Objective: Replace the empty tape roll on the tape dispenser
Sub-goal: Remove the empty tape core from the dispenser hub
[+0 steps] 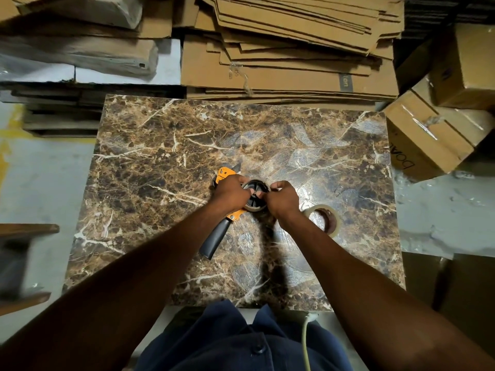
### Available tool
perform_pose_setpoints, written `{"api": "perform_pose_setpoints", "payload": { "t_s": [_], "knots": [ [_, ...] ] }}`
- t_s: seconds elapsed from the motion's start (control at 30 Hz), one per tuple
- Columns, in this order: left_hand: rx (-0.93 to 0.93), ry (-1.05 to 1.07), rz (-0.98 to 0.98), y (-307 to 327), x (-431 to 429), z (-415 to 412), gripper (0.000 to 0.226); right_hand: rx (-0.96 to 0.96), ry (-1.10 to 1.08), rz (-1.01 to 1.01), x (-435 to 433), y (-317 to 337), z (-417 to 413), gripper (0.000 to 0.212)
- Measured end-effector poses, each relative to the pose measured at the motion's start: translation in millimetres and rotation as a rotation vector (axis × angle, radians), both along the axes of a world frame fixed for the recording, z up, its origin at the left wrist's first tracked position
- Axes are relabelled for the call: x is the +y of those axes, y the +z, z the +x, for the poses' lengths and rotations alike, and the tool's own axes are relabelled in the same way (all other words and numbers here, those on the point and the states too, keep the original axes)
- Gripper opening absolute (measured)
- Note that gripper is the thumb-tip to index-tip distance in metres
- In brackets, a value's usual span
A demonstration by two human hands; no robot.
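1. Both arms reach out over the brown marbled tabletop (150, 167), and the hands meet near its middle.
2. The left hand (231, 190) is closed around the orange frame of the tape dispenser (224, 175), pressing it against the tabletop; the orange nose pokes out just beyond the knuckles.
3. The dispenser's black handle (214, 241) trails back from under the left wrist, pointing toward the person.
4. Between the two hands sits the dispenser's black spoked hub (254, 200), with the near-empty tape roll (255, 209) as a thin ring around it.
5. The right hand (282, 198) is curled shut at the right side of that ring, fingertips pinching at its top edge; whether they have the ring or a loose tape end, I cannot tell.
6. Just behind the right wrist, on its outer side, the fresh tape roll (325, 219) lies flat on the tabletop, partly hidden by the forearm, touched by neither hand.
7. Beyond the hands, past the tabletop's far edge, flattened cardboard sheets (289, 49) are stacked high.
8. Out to the right of the right hand, taped cardboard boxes (428, 140) lean on each other.
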State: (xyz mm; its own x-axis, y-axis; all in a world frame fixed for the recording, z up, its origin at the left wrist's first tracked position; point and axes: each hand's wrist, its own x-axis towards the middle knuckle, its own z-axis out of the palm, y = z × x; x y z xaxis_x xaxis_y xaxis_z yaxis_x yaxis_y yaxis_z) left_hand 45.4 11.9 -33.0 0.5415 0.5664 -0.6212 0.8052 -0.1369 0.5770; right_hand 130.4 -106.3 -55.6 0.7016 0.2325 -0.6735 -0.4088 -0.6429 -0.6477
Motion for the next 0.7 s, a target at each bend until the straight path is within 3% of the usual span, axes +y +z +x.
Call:
{"api": "perform_pose_setpoints", "payload": {
  "t_s": [0.23, 0.4, 0.57, 0.7],
  "knots": [
    [0.011, -0.083, 0.014, 0.4, 4.6, -3.7, 0.056, 0.107, 0.008, 0.113, -4.8, -2.1, -0.3, 0.039],
    [-0.024, -0.176, -0.051, -2.0, 10.4, -7.0, 0.065, -0.088, 0.231, 0.086, -6.4, -1.6, -0.8, 0.063],
    [0.063, -0.356, -0.028, 2.8, 7.8, -7.6, 0.102, -0.194, 0.432, 0.041, -3.4, 5.9, 8.6, 0.085],
    [0.061, -0.465, 0.077, 10.7, -1.4, -5.5, 0.109, -0.261, 0.544, 0.021, -1.5, 7.7, 8.5, 0.086]
  ]
}}
